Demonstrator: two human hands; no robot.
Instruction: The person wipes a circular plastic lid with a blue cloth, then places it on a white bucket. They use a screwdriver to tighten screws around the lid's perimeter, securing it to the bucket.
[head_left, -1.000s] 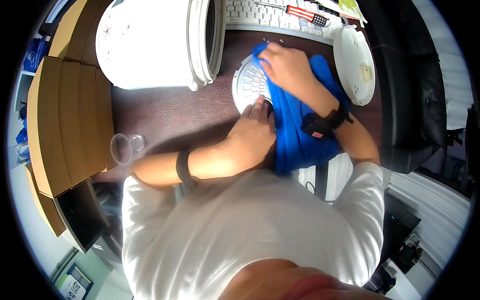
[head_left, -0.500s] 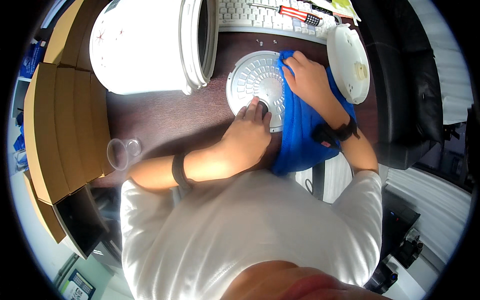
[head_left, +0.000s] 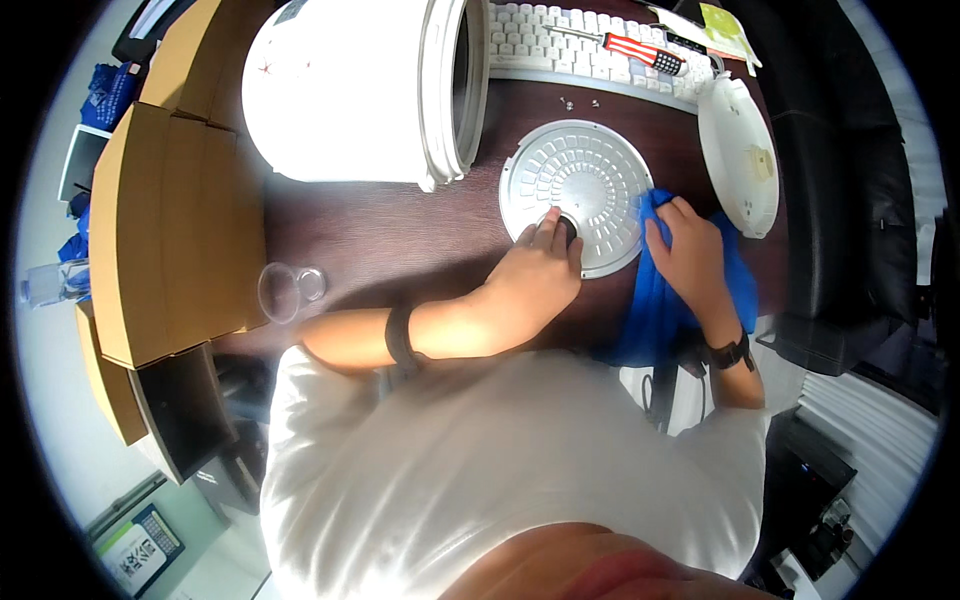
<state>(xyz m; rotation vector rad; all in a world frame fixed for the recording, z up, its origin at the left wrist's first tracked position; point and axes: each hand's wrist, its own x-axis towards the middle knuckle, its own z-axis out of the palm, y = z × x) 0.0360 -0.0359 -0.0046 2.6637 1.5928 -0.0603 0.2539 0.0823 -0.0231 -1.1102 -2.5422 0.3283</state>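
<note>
A round silvery metal disc [head_left: 610, 170] with rings of small embossed patches lies flat on the dark wood table. My left hand [head_left: 532, 285] rests on its near part, fingers stretched out and apart beside a dark round hole [head_left: 570, 230]. At the disc's right edge my right hand [head_left: 692, 255] is closed on a blue cloth [head_left: 655, 315], its bunched end touching the rim. The rest of the cloth hangs over the table's near edge, partly behind the right wrist.
Beyond the disc lie small screws [head_left: 568, 104], a white keyboard [head_left: 560, 50] and a striped-handled screwdriver [head_left: 640, 52]. A large white pot-like housing [head_left: 350, 95] lies sideways at far left. A white oval cover [head_left: 735, 160] is at right, clear plastic cups [head_left: 278, 293] and cardboard boxes [head_left: 160, 230] at left.
My right hand has drawn the cloth nearer and rightward, from over the disc's right part to its edge, uncovering that part. My left hand stays on the disc. The whole view has shifted.
</note>
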